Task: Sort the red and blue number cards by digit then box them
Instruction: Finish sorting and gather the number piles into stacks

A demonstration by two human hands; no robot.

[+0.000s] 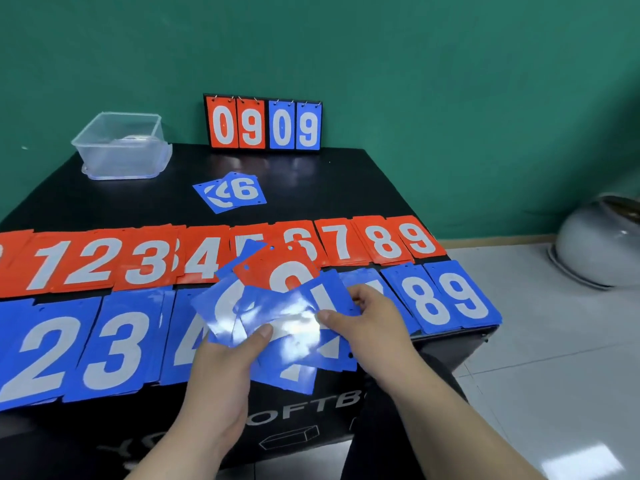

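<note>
Number cards [93, 258] lie mostly sorted in red and blue rows on the tabletop [311, 181] — left hand [225, 368] and right hand [374, 317] both grip an unsorted fan [277, 306]; boxing into the clear box [121, 147] seems outstanding.

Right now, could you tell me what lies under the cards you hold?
Under the held cards, the tops of the red 5 pile and red 6 pile show; the blue piles between 4 and 8 are mostly covered.

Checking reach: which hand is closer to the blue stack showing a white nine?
Right. The right hand is left of the blue card stack showing a white nine, gripping fanned blue cards; the left hand is farther left.
</note>
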